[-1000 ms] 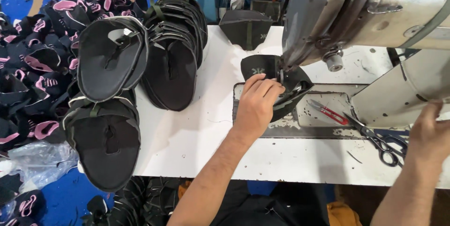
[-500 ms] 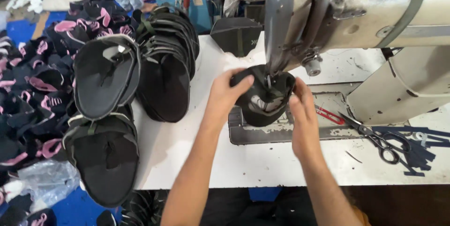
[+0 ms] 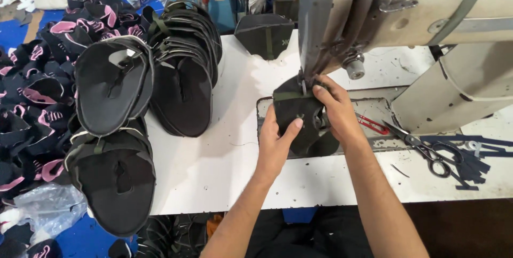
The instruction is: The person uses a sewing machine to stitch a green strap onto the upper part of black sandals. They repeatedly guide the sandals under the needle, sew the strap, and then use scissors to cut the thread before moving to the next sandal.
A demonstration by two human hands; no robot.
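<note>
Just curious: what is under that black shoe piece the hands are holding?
Under the shoe piece shows the grey machine bed set into the white table. The needle and whatever lies right beneath are covered.

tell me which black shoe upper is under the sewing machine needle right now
The black upper gripped by the left hand and right hand. The other black uppers sit in stacks on the white table, untouched.

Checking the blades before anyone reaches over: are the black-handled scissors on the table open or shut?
Shut: the black-handled steel scissors lie flat on the white table with blades together.
</note>
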